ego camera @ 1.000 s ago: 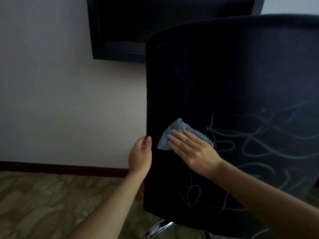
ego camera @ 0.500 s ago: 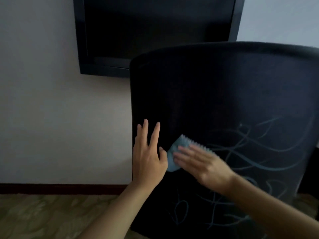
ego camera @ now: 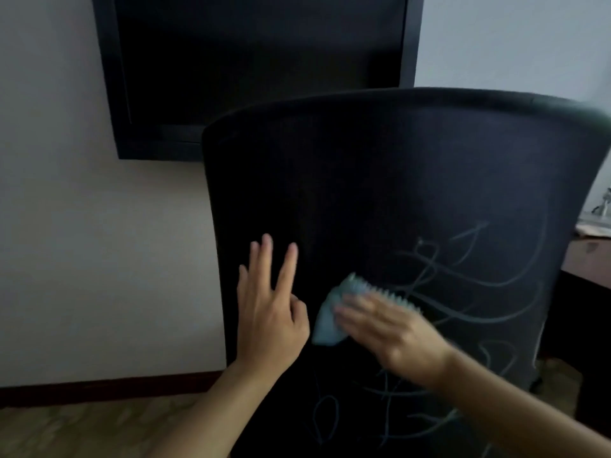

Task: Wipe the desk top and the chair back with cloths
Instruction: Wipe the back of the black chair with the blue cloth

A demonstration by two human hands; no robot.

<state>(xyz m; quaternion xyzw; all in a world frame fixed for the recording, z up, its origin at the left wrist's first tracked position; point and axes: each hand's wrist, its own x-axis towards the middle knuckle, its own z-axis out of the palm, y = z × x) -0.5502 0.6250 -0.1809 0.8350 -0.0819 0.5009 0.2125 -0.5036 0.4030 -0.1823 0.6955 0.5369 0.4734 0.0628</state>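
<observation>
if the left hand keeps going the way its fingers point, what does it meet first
Its fingers point up along the chair back. The left hand would likely just slide over bare dark fabric toward the top edge; whether it already touches is unclear.

No readable text; chair back [ego camera: 380,180] bears only chalk scribbles [ego camera: 463,292].

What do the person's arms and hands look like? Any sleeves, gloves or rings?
Both arms are bare as far as the picture shows: no sleeves in view. The left hand wears no glove, and I see no ring, watch or bracelet on it. The right hand has no glove either, but it is blurred, so a small ring there could be missed.
</observation>
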